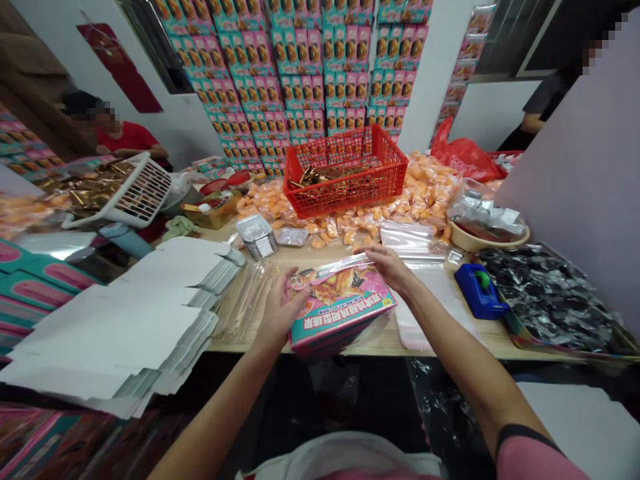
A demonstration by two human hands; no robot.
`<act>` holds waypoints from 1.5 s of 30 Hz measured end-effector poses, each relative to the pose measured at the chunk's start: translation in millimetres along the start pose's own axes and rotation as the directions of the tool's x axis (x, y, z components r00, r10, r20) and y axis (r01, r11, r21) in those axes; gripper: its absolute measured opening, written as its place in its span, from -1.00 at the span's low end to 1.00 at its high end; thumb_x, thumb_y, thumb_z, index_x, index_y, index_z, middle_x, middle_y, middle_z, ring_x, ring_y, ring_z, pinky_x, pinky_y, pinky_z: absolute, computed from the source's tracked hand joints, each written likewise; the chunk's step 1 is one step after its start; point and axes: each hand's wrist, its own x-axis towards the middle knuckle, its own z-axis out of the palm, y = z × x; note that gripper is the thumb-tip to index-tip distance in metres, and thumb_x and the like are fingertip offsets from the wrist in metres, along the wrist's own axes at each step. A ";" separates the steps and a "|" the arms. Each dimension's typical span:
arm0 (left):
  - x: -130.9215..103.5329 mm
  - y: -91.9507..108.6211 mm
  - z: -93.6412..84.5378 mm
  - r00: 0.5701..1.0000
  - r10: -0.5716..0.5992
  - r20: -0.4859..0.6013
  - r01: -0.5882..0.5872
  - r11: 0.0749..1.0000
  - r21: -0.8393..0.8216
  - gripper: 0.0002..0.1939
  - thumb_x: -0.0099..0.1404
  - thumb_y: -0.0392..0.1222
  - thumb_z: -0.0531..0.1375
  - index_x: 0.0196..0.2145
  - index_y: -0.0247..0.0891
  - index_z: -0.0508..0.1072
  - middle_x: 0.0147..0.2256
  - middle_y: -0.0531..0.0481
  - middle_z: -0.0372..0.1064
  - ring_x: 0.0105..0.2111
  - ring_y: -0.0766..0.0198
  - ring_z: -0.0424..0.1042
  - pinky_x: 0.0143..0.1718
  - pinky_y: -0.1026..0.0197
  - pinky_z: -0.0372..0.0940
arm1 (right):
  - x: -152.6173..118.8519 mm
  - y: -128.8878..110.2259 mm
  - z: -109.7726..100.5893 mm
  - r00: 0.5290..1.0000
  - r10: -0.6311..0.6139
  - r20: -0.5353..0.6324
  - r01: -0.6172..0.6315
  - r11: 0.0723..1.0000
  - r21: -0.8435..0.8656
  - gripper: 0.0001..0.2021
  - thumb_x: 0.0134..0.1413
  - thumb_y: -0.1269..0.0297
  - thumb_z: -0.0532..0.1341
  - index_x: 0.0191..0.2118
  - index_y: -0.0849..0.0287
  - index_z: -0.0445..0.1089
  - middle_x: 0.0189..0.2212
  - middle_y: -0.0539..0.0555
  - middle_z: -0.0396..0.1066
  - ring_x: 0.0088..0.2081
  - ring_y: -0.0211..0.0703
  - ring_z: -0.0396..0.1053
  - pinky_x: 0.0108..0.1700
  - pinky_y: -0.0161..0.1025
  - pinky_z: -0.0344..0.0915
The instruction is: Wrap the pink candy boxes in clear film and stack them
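Two hands, head view | we have the box (345, 300) between them at the near edge of the counter (295, 255) | long axis crosswise, right end farther | left hand (280, 303): fingers grasping left end | right hand (389, 265): fingers grasping far right corner

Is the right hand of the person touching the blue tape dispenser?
No, the right hand is on the printed box, apart from the blue tape dispenser.

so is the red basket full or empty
Neither, it's partly filled: gold-coloured packets lie low inside the red basket, with its back mesh wall showing above them.
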 end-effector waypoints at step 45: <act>33.0 12.6 -15.7 0.966 0.190 0.178 -0.233 0.935 0.269 -0.65 0.09 -0.01 0.28 -0.24 -0.30 0.57 -0.23 -0.12 0.60 -0.19 0.02 0.57 -0.08 0.06 0.40 | -2.4 -54.1 37.9 0.955 -0.232 -0.183 -0.165 0.095 -0.982 -0.87 0.05 0.41 0.22 -0.46 0.17 0.49 -0.37 0.13 0.59 -0.26 -0.04 0.49 -0.27 -0.24 0.22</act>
